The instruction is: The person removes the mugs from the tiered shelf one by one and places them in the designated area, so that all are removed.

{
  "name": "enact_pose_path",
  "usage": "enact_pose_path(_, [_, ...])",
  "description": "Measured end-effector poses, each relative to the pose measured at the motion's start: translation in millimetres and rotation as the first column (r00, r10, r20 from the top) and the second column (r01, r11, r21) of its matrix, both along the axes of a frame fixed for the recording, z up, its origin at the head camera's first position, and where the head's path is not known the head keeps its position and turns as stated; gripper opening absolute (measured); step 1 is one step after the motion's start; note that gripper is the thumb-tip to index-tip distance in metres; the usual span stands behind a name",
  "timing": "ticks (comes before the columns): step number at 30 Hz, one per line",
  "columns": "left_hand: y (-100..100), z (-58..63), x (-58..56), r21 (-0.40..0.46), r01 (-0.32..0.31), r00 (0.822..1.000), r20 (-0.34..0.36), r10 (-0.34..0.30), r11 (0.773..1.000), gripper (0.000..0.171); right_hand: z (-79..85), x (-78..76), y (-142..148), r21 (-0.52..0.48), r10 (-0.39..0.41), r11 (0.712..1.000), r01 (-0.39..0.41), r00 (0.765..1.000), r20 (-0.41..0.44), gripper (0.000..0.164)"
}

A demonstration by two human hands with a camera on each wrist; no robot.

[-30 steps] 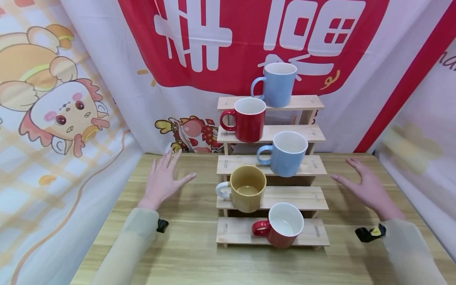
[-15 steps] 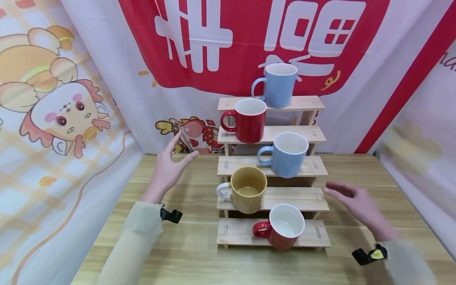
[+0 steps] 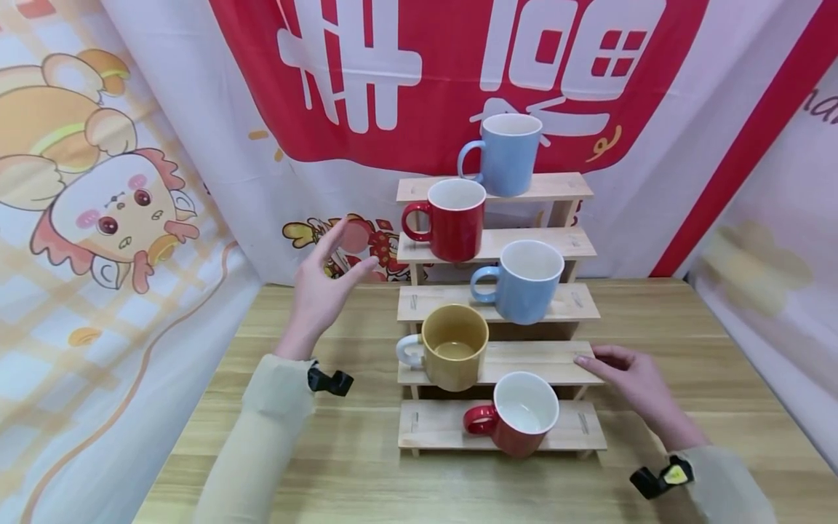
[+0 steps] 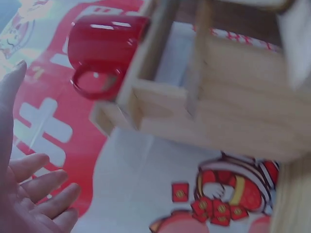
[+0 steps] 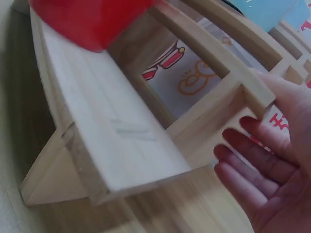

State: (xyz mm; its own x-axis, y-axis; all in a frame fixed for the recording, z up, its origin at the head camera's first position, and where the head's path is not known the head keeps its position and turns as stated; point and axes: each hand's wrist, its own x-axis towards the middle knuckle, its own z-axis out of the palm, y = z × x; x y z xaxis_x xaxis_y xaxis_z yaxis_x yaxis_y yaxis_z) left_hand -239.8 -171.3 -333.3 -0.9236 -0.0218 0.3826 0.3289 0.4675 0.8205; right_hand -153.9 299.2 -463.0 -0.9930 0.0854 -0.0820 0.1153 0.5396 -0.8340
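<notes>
The right hand (image 3: pixel 633 380) has come in from the right of the frame and down since a second ago, and now its thumb lies over the right end of the second-lowest shelf of the rack (image 3: pixel 537 362). Its other fingers are loosely straight beside the rack's side in the right wrist view, where the thumb's tip is hidden. The left hand (image 3: pixel 318 295) has moved up and inward to the left of the rack, apart from it, thumb and fingers spread, holding nothing. The rack and all five mugs keep their places.

The rack stands right of centre on the table (image 3: pixel 366 466), one mug per shelf: from the top, a blue mug (image 3: pixel 509 161), a red mug (image 3: pixel 456 224), a second blue mug (image 3: pixel 528 285), a tan mug (image 3: pixel 454 364) and, at lower centre right, a second red mug (image 3: pixel 513 431). All handles point left; the tan mug's white one covers part of its shelf's left end. The mugs hide parts of the shelves behind them.

A cloth (image 3: pixel 340 178) with a red panel hangs across the top of the frame; a printed cloth (image 3: pixel 72 327) fills the left edge.
</notes>
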Motion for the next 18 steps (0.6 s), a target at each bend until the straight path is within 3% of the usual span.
enact_pose_path(8, [29, 27.3, -9.6, 0.102, 0.119, 0.992, -0.063, -0.113, 0.988, 0.076, -4.6, -0.1, 1, -0.126, -0.002, 0.992, -0.001, 1.0, -0.021, 0.059])
enact_pose_path(18, [68, 77.0, -31.5, 0.111, 0.213, 0.976, -0.078, -0.205, 0.971, 0.077, -4.7, 0.4, 0, -0.172, -0.01, 0.985, 0.006, 1.0, -0.023, 0.057])
